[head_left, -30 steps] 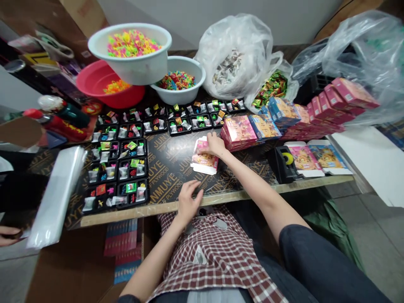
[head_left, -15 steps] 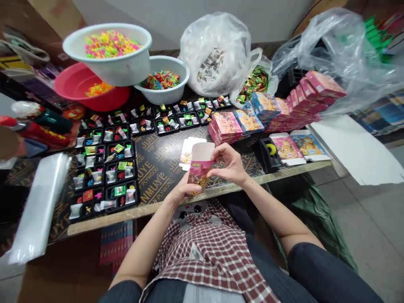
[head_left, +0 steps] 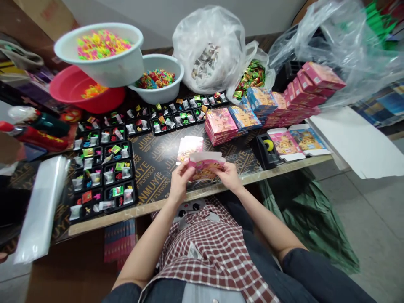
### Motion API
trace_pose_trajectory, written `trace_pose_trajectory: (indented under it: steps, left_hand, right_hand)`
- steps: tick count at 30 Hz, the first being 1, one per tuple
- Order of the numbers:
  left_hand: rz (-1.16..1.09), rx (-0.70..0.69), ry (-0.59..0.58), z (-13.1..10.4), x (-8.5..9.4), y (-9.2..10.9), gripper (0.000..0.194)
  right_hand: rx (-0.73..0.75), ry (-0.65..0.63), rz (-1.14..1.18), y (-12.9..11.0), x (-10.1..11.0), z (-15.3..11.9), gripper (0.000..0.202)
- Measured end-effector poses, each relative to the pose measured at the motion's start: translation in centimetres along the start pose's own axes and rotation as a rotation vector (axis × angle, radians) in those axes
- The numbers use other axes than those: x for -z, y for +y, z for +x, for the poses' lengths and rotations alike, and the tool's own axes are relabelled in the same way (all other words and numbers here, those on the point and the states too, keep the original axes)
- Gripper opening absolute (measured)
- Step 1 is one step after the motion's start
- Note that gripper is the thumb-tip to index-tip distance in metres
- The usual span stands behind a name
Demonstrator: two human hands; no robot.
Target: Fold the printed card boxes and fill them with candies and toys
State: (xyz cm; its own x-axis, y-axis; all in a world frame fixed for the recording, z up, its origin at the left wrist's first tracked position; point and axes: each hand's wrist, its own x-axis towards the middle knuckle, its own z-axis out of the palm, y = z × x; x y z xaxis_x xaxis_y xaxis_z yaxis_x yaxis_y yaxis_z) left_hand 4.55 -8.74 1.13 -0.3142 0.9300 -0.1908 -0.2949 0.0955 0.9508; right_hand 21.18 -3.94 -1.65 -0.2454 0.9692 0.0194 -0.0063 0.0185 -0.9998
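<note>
Head view, and it's all about the pink carton (head_left: 206, 166), up in front of me above the front edge of the counter (head_left: 151, 172), pale flap showing along its top. Left hand (head_left: 185, 173) has the left side, fingers curled in and closed on the card; right hand (head_left: 222, 171) is nearly shut too, pinching the opposite side. Thin card, I'd judge, so an uneven squeeze could crease a panel or twist it out of square, and a loose pinch could let it slip off the edge. Just behind lies a flat carton (head_left: 189, 148), easily nudged askew by my knuckles. Over to the right, the pink box stack (head_left: 221, 124) is near enough that a careless swing of my forearm might topple it, with the tape dispenser (head_left: 265, 155) in front. Out left, the filled black trays (head_left: 132, 177) look open-topped; one bump could spill them.
</note>
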Motion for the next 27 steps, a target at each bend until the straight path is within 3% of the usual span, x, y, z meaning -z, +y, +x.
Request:
trace_pose_trajectory:
  steps: [3, 7, 12, 16, 20, 23, 27]
  left_hand:
    - [-0.182, 0.057, 0.029, -0.1, -1.1, -0.2, 0.049]
    - [-0.147, 0.031, 0.003, -0.2, -1.5, -0.7, 0.045]
    - [-0.082, 0.051, -0.029, 0.5, -0.4, 0.0, 0.030]
    - [-0.112, 0.110, -0.029, 1.5, -0.4, 1.0, 0.026]
    - [-0.143, -0.044, 0.157, 1.9, -1.6, 0.6, 0.007]
    - [-0.152, -0.170, 0.167, 1.3, -2.0, -0.1, 0.007]
    - [-0.121, -0.211, 0.159, 0.1, -1.4, -0.5, 0.017]
  right_hand:
    - [-0.002, 0.023, 0.057, 0.2, -0.6, -0.9, 0.045]
    - [-0.043, 0.086, 0.308, -0.8, -1.5, -0.7, 0.059]
    - [-0.139, 0.078, 0.306, -1.8, -1.1, 0.6, 0.025]
    - [-0.101, 0.085, 0.257, -1.9, -1.3, 1.0, 0.020]
    - [0.063, 0.231, 0.256, -1.5, -3.3, 0.5, 0.013]
    - [0.181, 0.335, 0.199, -1.2, -4.5, -0.2, 0.021]
    - [0.198, 0.317, 0.094, -1.4, -4.5, -1.1, 0.020]
